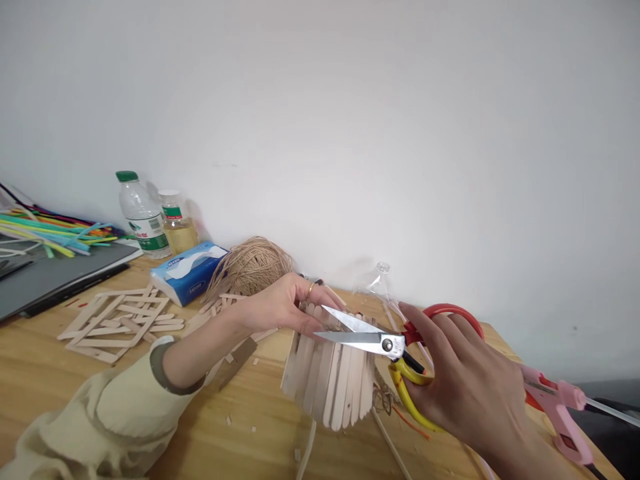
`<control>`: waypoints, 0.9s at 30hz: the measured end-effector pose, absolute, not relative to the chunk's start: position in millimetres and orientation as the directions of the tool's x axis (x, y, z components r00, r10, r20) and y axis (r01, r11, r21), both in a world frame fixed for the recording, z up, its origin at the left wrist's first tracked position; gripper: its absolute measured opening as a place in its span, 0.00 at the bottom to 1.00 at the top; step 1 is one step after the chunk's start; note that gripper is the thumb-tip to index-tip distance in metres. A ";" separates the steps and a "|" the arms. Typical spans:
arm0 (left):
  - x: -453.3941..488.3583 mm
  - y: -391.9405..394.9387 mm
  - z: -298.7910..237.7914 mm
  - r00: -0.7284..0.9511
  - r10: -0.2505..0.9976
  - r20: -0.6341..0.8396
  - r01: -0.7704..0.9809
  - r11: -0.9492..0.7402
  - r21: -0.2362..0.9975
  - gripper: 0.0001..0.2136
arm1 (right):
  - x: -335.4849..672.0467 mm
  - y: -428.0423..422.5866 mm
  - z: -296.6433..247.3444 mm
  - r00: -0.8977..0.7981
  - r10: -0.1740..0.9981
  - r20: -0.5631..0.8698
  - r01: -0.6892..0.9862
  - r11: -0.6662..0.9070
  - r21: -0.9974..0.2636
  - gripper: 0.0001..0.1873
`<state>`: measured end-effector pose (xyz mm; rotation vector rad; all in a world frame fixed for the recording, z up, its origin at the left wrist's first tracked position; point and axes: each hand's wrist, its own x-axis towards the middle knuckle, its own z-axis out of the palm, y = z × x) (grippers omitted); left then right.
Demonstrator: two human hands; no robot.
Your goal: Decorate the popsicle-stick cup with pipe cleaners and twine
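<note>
- Left hand (290, 303): thumb and fingers pinching the rim of a craft-stick piece (333, 380), centre, over the table (260, 433).
- Right hand (470, 387): gripping scissors (387, 345) — blades parted at that rim.
- Progress: visible side fully clad in sticks; cut apparently not yet made; interior mostly hidden.
- Surface: wood — scraps (255, 361), twine ball (253, 263), glue gun (565, 420).
- Room: plain pale wall (320, 133) behind.

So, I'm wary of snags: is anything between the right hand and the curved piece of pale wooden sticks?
Yes: the red-and-yellow-handled metal scissors, held open in the right hand. In this view they cross the top of the stick piece, blade tips near the left hand.
</note>
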<state>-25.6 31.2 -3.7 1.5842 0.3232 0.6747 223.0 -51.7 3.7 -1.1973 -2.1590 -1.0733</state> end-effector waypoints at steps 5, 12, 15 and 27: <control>-25.6 31.2 -3.4 0.786 0.575 0.224 -0.166 -0.154 0.974 0.14 | 226.3 -51.3 2.6 -0.545 0.536 0.645 0.838 0.351 0.417 0.26; -23.9 30.6 -2.6 0.775 0.589 0.230 -0.161 -0.167 0.973 0.14 | 230.0 -51.2 -2.7 -0.569 0.551 0.610 0.822 0.365 0.437 0.27; -23.2 30.2 -2.3 0.770 0.595 0.231 -0.156 -0.174 0.972 0.15 | 230.4 -49.9 -4.7 -0.583 0.540 0.607 0.812 0.398 0.426 0.25; -23.6 34.1 -10.2 0.775 0.595 0.212 -0.175 -0.120 0.977 0.15 | 228.1 -48.8 -1.6 -0.606 0.480 0.634 0.794 0.411 0.448 0.21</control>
